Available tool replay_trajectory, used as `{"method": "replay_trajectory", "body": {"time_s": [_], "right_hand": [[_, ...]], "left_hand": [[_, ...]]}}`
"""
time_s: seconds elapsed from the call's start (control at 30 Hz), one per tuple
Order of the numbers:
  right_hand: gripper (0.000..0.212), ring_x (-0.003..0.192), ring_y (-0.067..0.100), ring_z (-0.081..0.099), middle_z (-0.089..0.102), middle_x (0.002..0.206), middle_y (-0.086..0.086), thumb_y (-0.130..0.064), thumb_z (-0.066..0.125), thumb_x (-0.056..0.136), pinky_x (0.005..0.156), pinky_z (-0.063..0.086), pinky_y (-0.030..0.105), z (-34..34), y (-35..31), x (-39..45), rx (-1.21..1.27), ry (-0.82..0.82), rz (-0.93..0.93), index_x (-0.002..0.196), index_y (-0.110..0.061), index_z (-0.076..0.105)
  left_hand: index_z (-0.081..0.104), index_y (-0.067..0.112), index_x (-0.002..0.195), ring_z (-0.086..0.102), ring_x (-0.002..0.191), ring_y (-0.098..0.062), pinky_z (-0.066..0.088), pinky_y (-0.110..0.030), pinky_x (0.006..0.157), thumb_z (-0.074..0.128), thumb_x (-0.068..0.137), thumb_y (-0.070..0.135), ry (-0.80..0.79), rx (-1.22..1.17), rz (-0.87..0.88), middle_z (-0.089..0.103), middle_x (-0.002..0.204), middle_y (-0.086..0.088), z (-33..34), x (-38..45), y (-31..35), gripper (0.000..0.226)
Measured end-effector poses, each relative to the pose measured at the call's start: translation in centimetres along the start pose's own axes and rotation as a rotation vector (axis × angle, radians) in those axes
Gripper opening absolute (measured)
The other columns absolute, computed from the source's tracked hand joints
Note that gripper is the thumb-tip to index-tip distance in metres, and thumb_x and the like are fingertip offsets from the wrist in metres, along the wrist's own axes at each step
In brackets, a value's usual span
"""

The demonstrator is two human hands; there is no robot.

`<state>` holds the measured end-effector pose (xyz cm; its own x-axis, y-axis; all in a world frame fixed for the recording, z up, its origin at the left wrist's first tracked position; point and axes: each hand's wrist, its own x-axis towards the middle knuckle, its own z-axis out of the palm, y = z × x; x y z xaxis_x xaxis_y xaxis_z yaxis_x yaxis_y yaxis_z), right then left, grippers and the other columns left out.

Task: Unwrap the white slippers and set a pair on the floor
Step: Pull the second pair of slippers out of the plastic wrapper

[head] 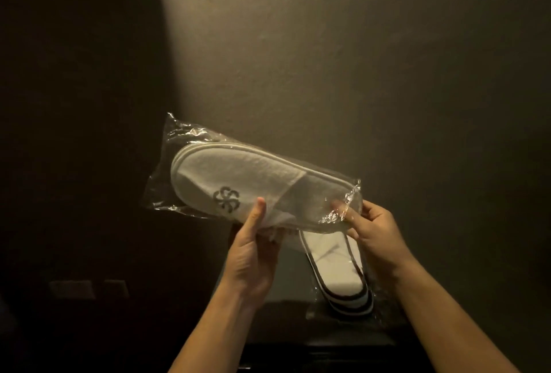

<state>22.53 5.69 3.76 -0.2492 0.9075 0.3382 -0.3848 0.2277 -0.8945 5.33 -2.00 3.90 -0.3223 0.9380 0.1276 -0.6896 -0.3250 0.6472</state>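
A white slipper pack (238, 175) in a clear plastic bag (176, 146) is held up in front of me, toe end to the left, with a dark flower logo on the upper. My left hand (253, 250) grips its lower edge near the logo, thumb on top. My right hand (369, 232) pinches the crinkled bag end at the heel. Below them a second wrapped slipper pack (334, 268) lies on a dark surface, heel end toward me.
A beige wall (357, 59) fills the background, lit from above. A dark panel (74, 104) takes up the left side, with two wall plates (89, 289) low on it. The dark ledge (313, 340) under the second pack runs along the bottom.
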Motion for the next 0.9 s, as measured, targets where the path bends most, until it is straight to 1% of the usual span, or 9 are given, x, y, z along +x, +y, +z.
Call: {"method": "replay_trajectory", "body": {"time_s": [0.17,0.27,0.37,0.43,0.53,0.63,0.73,0.8,0.9], "right_hand": [[0.030,0.088,0.020,0.073,0.080,0.096,0.008,-0.019,0.073,0.078,0.077,0.062,0.030,-1.0,-1.1,-0.1,-0.055,-0.016,-0.235,0.105,-0.007,0.074],[0.026,0.090,0.012,0.073,0.079,0.095,-0.002,-0.004,0.070,0.082,0.081,0.060,0.026,-1.1,-1.5,-0.5,-0.151,-0.055,-0.497,0.108,-0.006,0.072],[0.027,0.100,0.010,0.074,0.078,0.107,-0.012,-0.009,0.070,0.089,0.087,0.060,0.026,-2.1,-1.6,-0.7,-0.242,-0.098,-0.700,0.116,-0.007,0.067],[0.028,0.113,0.020,0.072,0.076,0.120,-0.008,-0.020,0.073,0.091,0.103,0.055,0.040,-3.4,-1.4,-0.9,-0.418,-0.155,-0.845,0.115,-0.007,0.070],[0.039,0.132,0.032,0.060,0.069,0.135,0.007,-0.006,0.074,0.084,0.115,0.042,0.053,-4.8,-0.8,-0.7,-0.719,-0.283,-0.977,0.123,-0.008,0.070],[0.037,0.146,0.034,0.044,0.054,0.149,0.017,-0.020,0.072,0.088,0.122,0.032,0.049,-4.2,-0.6,-0.4,-0.974,-0.241,-1.082,0.125,-0.020,0.068],[0.048,0.154,0.023,0.031,0.037,0.163,0.010,-0.007,0.074,0.085,0.126,0.026,0.036,-3.8,-0.3,-0.7,-0.947,-0.148,-0.858,0.130,-0.024,0.065],[0.055,0.150,0.016,0.038,0.041,0.161,-0.001,0.004,0.067,0.090,0.121,0.034,0.029,-3.6,-0.3,-1.5,-0.437,-0.004,-0.471,0.135,-0.025,0.058],[0.063,0.136,0.023,0.056,0.053,0.151,0.004,-0.041,0.068,0.091,0.113,0.046,0.043,-3.0,-0.6,-2.5,0.168,0.055,-0.046,0.147,-0.024,0.046]], "left_hand": [[0.075,0.016,0.114,0.071,0.106,-0.021,0.054,-0.038,0.097,0.074,0.075,0.018,0.017,0.044,-0.035,0.076,0.125,-0.007,-0.1,0.0,1.5,0.039],[0.078,0.013,0.108,0.069,0.103,-0.026,0.052,-0.051,0.106,0.084,0.068,0.022,0.000,0.102,-0.114,0.072,0.114,-0.014,-0.7,-0.9,1.4,0.041],[0.076,0.015,0.126,0.067,0.124,-0.034,0.047,-0.060,0.112,0.098,0.051,0.049,-0.148,0.017,-0.157,0.072,0.130,-0.017,-2.4,-2.7,2.2,0.085],[0.060,0.013,0.147,0.056,0.140,-0.039,0.038,-0.065,0.117,0.085,0.059,0.068,-0.201,-0.053,-0.179,0.062,0.147,-0.020,-3.1,-3.7,3.5,0.107],[0.063,0.007,0.140,0.062,0.130,-0.045,0.046,-0.062,0.111,0.066,0.076,0.071,-0.060,-0.043,-0.221,0.068,0.136,-0.027,-2.1,-3.3,4.5,0.090],[0.073,0.006,0.109,0.075,0.102,-0.035,0.058,-0.048,0.094,0.080,0.078,0.038,0.146,0.015,-0.154,0.078,0.113,-0.025,-0.3,-2.9,3.8,0.045],[0.080,0.011,0.092,0.080,0.079,-0.023,0.058,-0.037,0.086,0.076,0.076,0.019,0.155,-0.009,-0.041,0.083,0.100,-0.013,0.3,-2.3,2.8,0.019],[0.084,0.015,0.084,0.079,0.078,-0.018,0.055,-0.035,0.087,0.071,0.081,0.018,0.091,-0.065,0.010,0.083,0.093,-0.007,0.0,-2.0,2.6,0.014],[0.085,0.017,0.076,0.078,0.076,-0.012,0.057,-0.028,0.083,0.072,0.078,0.017,0.033,-0.146,0.001,0.081,0.090,-0.003,-0.3,-1.9,1.8,0.013]]}}
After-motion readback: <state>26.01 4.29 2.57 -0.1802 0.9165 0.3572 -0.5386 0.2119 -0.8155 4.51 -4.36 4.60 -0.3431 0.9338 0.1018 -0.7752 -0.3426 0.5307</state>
